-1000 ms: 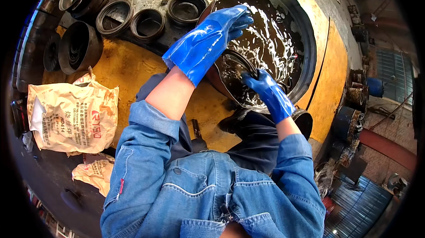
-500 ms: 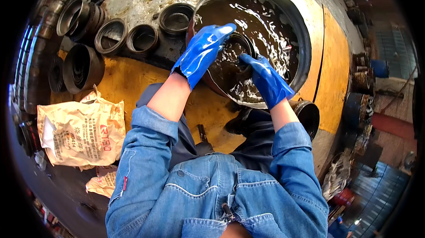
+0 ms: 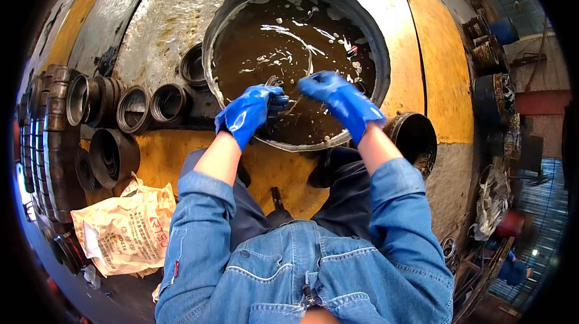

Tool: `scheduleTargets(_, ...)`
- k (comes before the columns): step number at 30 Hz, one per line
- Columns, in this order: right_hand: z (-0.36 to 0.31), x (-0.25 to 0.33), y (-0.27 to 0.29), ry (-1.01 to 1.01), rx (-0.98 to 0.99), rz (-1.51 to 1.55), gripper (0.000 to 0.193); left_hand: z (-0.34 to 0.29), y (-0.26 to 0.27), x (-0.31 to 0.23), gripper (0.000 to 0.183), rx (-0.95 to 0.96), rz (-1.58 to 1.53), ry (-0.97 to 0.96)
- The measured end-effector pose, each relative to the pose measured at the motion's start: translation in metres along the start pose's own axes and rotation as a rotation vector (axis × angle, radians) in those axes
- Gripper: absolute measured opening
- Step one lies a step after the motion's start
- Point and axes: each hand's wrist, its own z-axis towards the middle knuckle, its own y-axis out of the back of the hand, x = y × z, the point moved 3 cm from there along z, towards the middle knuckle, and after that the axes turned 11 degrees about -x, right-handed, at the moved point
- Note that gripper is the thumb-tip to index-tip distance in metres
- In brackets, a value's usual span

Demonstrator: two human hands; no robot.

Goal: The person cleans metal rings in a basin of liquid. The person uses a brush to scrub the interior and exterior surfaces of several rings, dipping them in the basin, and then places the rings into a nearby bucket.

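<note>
A wide round metal tub (image 3: 381, 52) holds murky brown liquid (image 3: 259, 40) with white flecks and foam. Both my hands wear blue rubber gloves over its near part. My left hand (image 3: 250, 110) is by the near left side, its fingers curled in; a dark patch lies under them, and what they hold, if anything, is hidden. Further right, my right hand (image 3: 338, 99) hangs over the liquid, its fingers smeared by motion. A gap separates the hands. The dark metal ring seen earlier cannot be made out now.
Left of the tub stand several dark metal rings, one being a ring (image 3: 169, 104) near its wall. A stack of metal cylinders (image 3: 57, 143) rises at far left. A crumpled paper sack (image 3: 129, 224) lies below. An open dark drum (image 3: 415, 143) sits at my right knee.
My hands held a dark metal ring together over the liquid; now they are apart and the ring is no longer visible. The view has shifted, placing the tub further left.
</note>
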Motion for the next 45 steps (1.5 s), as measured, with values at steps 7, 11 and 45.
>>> scheduleTargets(7,0.053,-0.055,0.118,-0.214,-0.489,0.100,0.069,-0.009,-0.005,-0.004,0.033,-0.104,0.087,0.091)
scheduleTargets(11,0.085,-0.032,0.103,-0.247,-0.465,0.116,0.070,-0.012,0.010,-0.009,0.033,-0.184,0.149,0.114)
scheduleTargets(45,-0.027,0.000,-0.013,0.069,0.067,0.666,0.048,-0.016,-0.009,-0.019,0.044,0.064,0.321,-0.043)
